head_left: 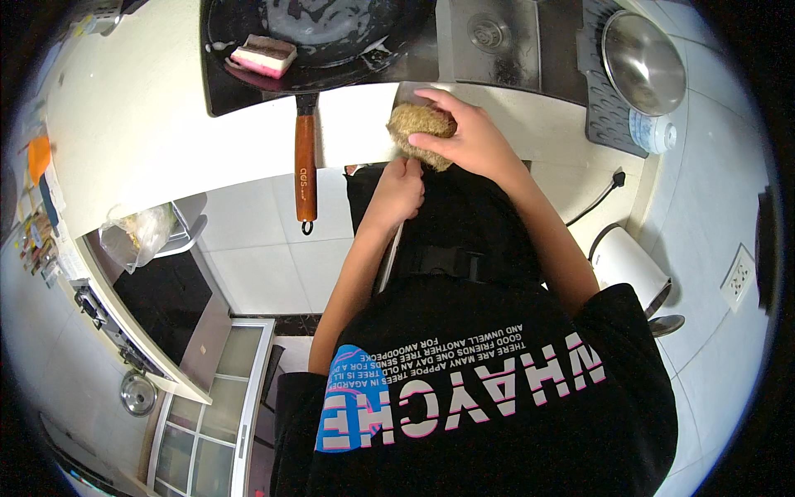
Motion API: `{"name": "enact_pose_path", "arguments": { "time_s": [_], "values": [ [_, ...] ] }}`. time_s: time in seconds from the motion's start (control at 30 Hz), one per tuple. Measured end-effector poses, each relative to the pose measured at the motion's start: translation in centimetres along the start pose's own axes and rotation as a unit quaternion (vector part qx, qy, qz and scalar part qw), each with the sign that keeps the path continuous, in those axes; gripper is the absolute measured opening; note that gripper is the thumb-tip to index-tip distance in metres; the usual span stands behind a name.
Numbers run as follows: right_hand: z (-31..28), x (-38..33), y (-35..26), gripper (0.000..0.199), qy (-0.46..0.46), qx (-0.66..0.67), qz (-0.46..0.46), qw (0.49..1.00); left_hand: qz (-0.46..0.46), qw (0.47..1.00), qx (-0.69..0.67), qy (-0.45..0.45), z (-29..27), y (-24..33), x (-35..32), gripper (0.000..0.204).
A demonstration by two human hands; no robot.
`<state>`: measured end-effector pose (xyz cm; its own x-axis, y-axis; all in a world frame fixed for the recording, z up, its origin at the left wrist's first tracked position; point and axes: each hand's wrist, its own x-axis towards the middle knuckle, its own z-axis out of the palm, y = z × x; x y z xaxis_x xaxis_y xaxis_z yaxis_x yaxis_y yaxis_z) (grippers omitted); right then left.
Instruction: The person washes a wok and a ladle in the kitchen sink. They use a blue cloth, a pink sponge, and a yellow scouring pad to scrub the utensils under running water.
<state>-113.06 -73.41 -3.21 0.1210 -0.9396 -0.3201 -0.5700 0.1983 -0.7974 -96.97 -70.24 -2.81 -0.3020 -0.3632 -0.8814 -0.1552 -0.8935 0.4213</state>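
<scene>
My right hand [465, 137] presses a brown fibrous scrubber [418, 126] against a flat metal blade [409, 92] at the counter's front edge. Just below it, my left hand [400, 189] is closed around the lower end of that metal piece, which looks like its handle; most of it is hidden by my fingers. Both hands are close to my body, over my black shirt. A black pan [331, 37] with suds stands to the left on the counter, its wooden handle [305, 166] sticking out past the edge. A pink and white sponge [263, 55] lies in the pan.
A steel sink [489, 33] with a drain lies behind my hands. A steel bowl [643, 62] rests upside down on a grey drying mat [609, 116] at the right. A plastic bag [135, 236] hangs at the left, near an oven. A white appliance [627, 263] and a wall socket [738, 278] are on the right.
</scene>
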Motion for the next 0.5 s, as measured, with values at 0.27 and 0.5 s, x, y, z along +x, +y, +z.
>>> {"name": "enact_pose_path", "arguments": {
  "time_s": [0.27, 0.5],
  "values": [
    [-3.2, -0.4, -1.1, 0.041, 0.036, 0.116, -0.011, 0.993, 0.456, 0.785, 0.278, 0.315, 1.6, 1.3, -1.6, 0.039],
    [-6.3, -0.9, -3.0, 0.046, -0.063, 0.02, -0.189, 0.98, 0.534, 0.803, 0.214, 0.154, 1.1, 2.8, -1.9, 0.056]
  ]
}}
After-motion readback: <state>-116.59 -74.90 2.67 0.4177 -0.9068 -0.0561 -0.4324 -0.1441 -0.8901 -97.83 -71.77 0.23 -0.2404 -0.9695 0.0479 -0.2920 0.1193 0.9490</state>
